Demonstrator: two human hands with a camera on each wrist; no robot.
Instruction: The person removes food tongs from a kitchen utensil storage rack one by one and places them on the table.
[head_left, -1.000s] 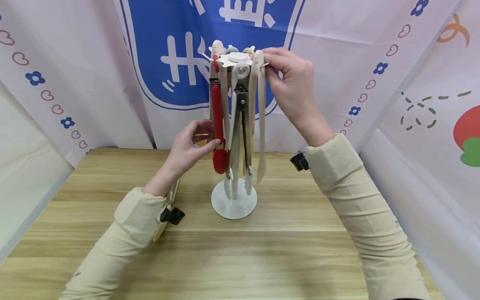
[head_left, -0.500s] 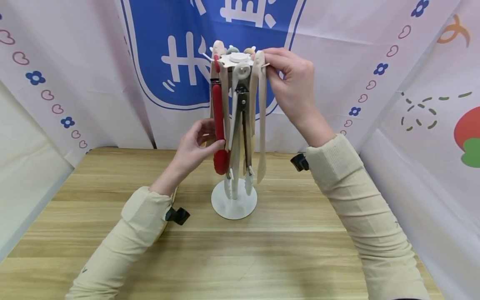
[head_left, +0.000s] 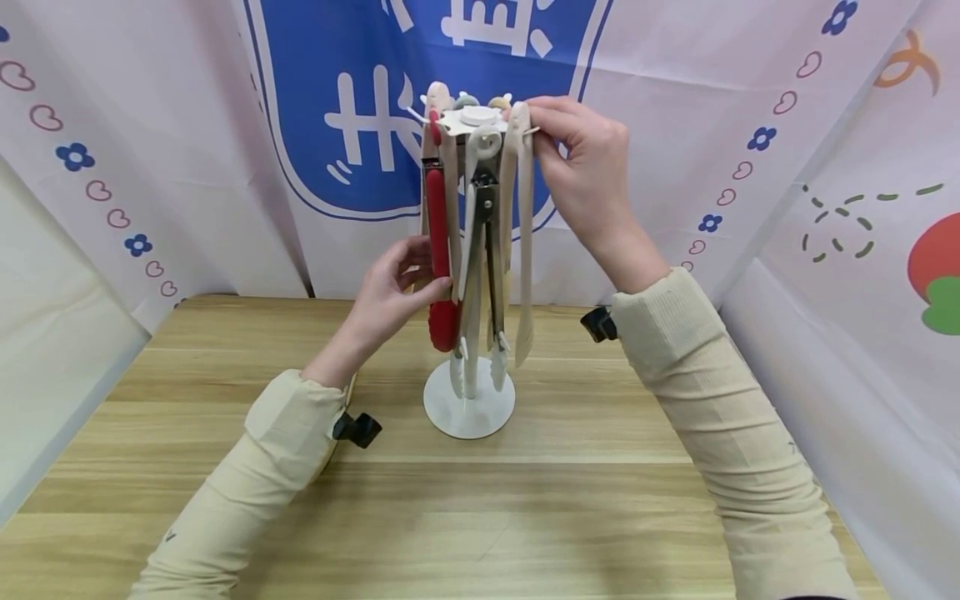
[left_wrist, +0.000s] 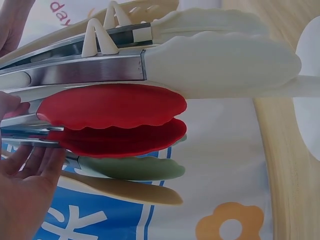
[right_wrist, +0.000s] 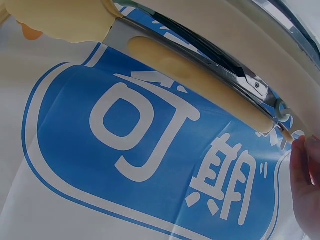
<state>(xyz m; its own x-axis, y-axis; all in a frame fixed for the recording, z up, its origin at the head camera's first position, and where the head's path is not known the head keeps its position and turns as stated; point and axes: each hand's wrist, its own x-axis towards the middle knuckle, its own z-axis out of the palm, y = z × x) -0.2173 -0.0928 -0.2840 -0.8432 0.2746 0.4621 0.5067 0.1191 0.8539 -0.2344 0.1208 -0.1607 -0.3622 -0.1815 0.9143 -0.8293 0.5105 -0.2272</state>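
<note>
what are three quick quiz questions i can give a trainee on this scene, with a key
1. Which hand holds the red tongs?
2. True or false: the right hand rests flat on the table.
3. What shape is the base of the utensil stand? A square, B round, C star

Key:
1. The left hand.
2. False; the right hand is up at the top of the utensil stand.
3. B

red tongs (head_left: 439, 225) hang head-down, slightly parted, from the white stand (head_left: 480, 421).
</note>
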